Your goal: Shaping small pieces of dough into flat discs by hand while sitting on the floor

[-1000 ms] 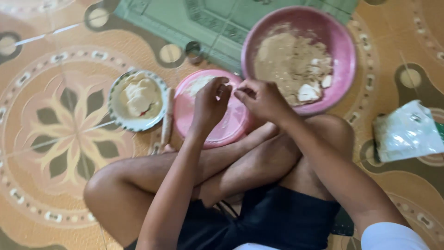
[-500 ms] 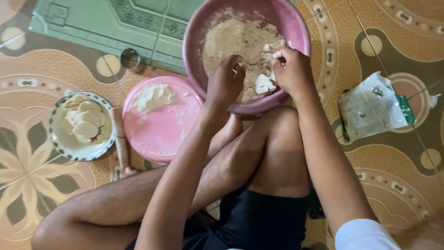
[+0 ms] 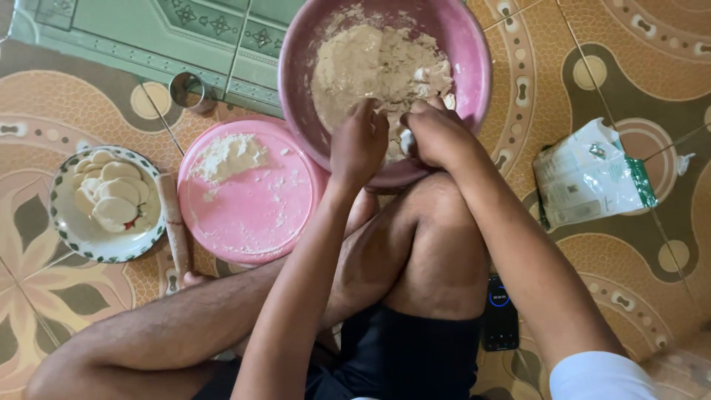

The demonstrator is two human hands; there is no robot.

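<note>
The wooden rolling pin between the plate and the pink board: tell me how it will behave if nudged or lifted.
The rolling pin is a rigid wooden cylinder lying flat on smooth floor tiles, so it would probably roll sideways if nudged. Its floury surface may feel slightly slippery. It looks slim, likely light enough for one hand.

Patterned floor (image 3: 652,67), pink basin (image 3: 474,67), plate (image 3: 81,241), perhaps phone (image 3: 500,315)

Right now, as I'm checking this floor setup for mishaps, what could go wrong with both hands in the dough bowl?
The large pink plastic bowl rests against the person's knee, overlapping the round pink floured board; pressing dough with the left hand and right hand might tip it. The wooden rolling pin lies beside the leg and could get kicked. The black phone sits near loose flour.
</note>
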